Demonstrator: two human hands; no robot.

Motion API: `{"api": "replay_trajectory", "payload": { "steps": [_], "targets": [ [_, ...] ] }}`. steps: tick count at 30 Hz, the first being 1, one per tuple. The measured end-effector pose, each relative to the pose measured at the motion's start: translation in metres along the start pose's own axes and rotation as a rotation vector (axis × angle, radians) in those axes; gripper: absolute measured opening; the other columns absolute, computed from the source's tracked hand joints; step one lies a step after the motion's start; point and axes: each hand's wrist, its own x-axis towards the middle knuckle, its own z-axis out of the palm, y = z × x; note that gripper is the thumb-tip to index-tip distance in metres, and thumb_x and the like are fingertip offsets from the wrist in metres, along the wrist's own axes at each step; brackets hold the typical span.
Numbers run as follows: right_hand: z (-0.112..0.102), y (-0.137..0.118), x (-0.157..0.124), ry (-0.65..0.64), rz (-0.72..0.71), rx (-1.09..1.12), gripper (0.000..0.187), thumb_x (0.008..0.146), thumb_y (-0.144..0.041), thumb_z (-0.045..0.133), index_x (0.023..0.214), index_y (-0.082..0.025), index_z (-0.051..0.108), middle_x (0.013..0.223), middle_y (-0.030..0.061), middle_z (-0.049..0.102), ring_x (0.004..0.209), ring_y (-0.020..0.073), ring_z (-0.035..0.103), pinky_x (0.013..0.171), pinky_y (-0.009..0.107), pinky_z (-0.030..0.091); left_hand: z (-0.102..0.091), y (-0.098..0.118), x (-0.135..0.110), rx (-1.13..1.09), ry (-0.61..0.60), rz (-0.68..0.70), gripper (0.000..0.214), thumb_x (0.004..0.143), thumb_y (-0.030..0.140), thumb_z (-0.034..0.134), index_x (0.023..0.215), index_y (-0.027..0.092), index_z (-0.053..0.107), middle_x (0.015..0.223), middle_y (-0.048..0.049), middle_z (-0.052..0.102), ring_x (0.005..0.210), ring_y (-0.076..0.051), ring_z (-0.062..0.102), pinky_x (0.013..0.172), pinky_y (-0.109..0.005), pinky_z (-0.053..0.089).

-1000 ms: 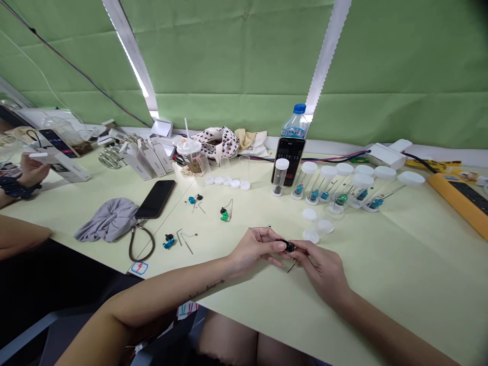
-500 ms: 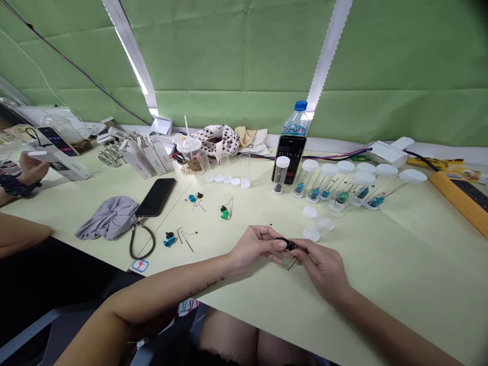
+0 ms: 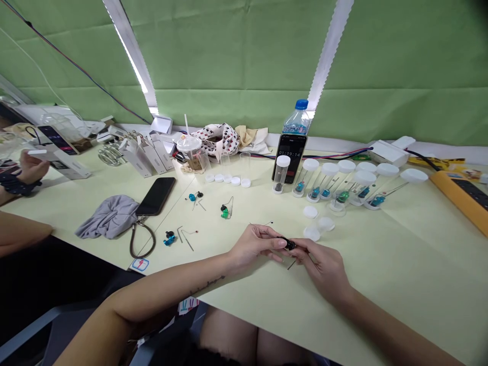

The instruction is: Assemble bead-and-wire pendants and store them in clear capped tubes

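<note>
**Black piece pinched between two hands, undone sets to one side**

Far left of the left grip, a co-worker's hand holds a white box. Closer, a lower blue piece and bent metal rods lie loose on the table; an upper blue piece lies beyond, then a green piece, ahead and left of the grip. Farther off stand clear tubes (their contents, if any, are hard to make out). The left grip clasps the black piece; the right grip closes on its other end, a thin rod poking out below. Just ahead of the right grip lie white lids, and behind them capped tubes with coloured pieces inside. Those look finished; the held piece and three loose sets look undone.
</note>
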Motion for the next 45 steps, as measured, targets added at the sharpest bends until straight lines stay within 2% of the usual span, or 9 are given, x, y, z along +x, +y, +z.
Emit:
{"api": "replay_trajectory", "payload": {
  "steps": [26,33,38,45],
  "targets": [
    [0.0002,0.0003,-0.0010,-0.018,-0.002,0.004,0.015,0.095,-0.026,0.049,0.098,-0.021,0.063,0.067,-0.0008,0.072,0.055,0.0128,0.066,0.053,0.022,0.050,0.0006,0.0002,0.0008,-0.002,0.000,-0.003,0.036,0.057,0.034,0.085,0.076,0.008,0.070,0.077,-0.0093,0.072,0.069,-0.017,0.068,0.063,-0.028,0.056],
    [0.0004,0.0004,-0.0007,-0.003,-0.008,-0.010,0.015,0.095,-0.027,0.050,0.096,-0.021,0.064,0.063,-0.0020,0.069,0.053,0.0117,0.065,0.052,0.021,0.049,-0.0009,-0.0013,0.0016,0.009,-0.006,0.007,0.036,0.059,0.034,0.085,0.077,0.008,0.069,0.074,-0.0089,0.071,0.068,-0.016,0.067,0.060,-0.026,0.055],
    [0.0007,0.0015,-0.0011,-0.008,-0.005,-0.022,0.017,0.095,-0.030,0.049,0.095,-0.020,0.064,0.062,-0.0013,0.068,0.050,0.0115,0.061,0.050,0.022,0.047,-0.0012,-0.0014,0.0024,0.038,-0.001,0.006,0.039,0.058,0.037,0.085,0.077,0.008,0.068,0.069,-0.0079,0.070,0.060,-0.014,0.064,0.054,-0.023,0.051],
    [0.0014,0.0029,-0.0030,-0.003,-0.001,-0.019,0.017,0.096,-0.030,0.049,0.098,-0.020,0.064,0.065,-0.0003,0.070,0.053,0.0120,0.064,0.051,0.022,0.049,-0.0005,-0.0006,0.0018,0.056,0.004,0.013,0.038,0.057,0.036,0.085,0.077,0.009,0.069,0.067,-0.0060,0.068,0.058,-0.012,0.062,0.054,-0.023,0.050]
  ]
}}
